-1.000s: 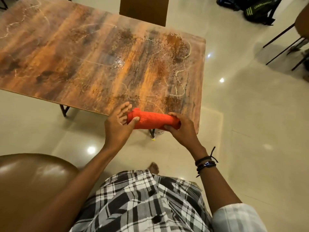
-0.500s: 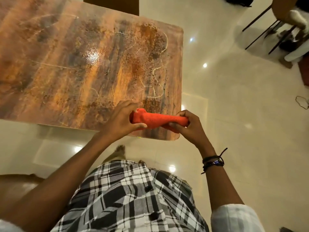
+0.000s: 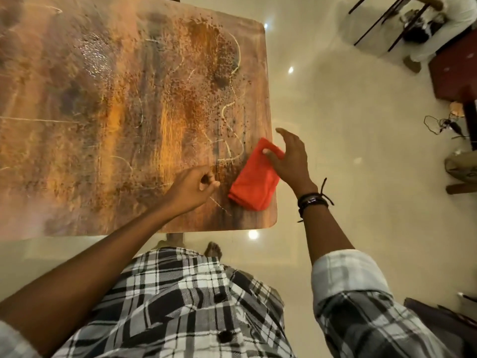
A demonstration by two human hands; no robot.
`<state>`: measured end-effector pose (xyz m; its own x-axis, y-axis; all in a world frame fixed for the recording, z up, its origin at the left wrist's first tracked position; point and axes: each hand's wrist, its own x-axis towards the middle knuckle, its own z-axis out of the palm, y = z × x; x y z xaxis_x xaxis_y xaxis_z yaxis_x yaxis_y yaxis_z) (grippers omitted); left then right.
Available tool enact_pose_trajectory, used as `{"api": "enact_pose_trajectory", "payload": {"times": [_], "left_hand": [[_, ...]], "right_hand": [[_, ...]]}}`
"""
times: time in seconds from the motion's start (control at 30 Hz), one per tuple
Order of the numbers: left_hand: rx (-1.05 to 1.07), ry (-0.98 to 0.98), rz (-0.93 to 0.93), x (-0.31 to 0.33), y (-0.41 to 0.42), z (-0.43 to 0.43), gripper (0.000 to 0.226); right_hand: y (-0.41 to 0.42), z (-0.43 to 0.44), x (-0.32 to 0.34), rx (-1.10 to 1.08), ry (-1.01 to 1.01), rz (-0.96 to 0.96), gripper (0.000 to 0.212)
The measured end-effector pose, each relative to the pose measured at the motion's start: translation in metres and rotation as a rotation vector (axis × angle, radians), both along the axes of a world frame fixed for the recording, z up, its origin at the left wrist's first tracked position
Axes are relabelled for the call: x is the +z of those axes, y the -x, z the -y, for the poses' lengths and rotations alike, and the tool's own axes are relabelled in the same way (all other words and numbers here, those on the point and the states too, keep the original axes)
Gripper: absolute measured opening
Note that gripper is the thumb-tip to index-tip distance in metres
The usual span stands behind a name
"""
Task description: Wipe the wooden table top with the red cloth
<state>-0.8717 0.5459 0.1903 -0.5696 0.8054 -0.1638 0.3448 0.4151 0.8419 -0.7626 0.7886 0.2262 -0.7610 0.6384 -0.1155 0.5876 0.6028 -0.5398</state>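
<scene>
The red cloth (image 3: pixel 254 182) lies folded on the wooden table top (image 3: pixel 124 104), close to its front right corner. My right hand (image 3: pixel 291 158) hovers at the cloth's right edge with fingers spread and the thumb touching the cloth's upper part. My left hand (image 3: pixel 189 188) sits just left of the cloth, over the table, with its fingers curled and nothing visible in them. The table surface shows pale scratches and dark speckles.
The table's right edge (image 3: pixel 269 125) and front edge (image 3: pixel 180 229) border a glossy tiled floor (image 3: pixel 348 177). Chair legs (image 3: pixel 374 24) and a seated person in white (image 3: pixel 444 29) are at the top right. Dark red furniture (image 3: pixel 454 73) and loose cables (image 3: pixel 441 124) stand at the right.
The cloth was held rolled between both hands at the table's front edge. Now it lies on the table near the corner, and both hands have let go of it. The view moved closer.
</scene>
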Motion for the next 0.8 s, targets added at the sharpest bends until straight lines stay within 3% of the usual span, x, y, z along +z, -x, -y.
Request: {"api": "enact_pose_trajectory", "payload": {"times": [0.07, 0.13, 0.27, 0.4, 0.57, 0.8], "left_hand": [[0.003, -0.017, -0.094, -0.008, 0.011, -0.004, 0.011], [-0.009, 0.045, -0.221, -0.021, 0.021, -0.012, 0.029], [-0.040, 0.179, -0.294, -0.046, 0.035, -0.031, 0.057], [-0.033, 0.273, -0.351, -0.072, 0.033, -0.036, 0.067], [-0.050, 0.397, -0.510, -0.091, 0.023, -0.040, 0.072], [0.037, 0.355, -0.574, -0.102, 0.018, -0.046, 0.068]], "right_hand": [[0.014, 0.013, -0.013, -0.094, -0.097, -0.028, 0.060], [0.019, 0.036, -0.030, -0.161, -0.113, -0.005, 0.064], [0.016, 0.080, -0.071, -0.224, -0.091, 0.224, 0.071], [0.024, 0.095, -0.098, -0.292, -0.108, 0.389, 0.066], [0.038, 0.075, -0.109, -0.174, -0.247, 0.418, 0.063], [0.096, 0.008, -0.112, 0.063, -0.351, 0.409, 0.067]]}}
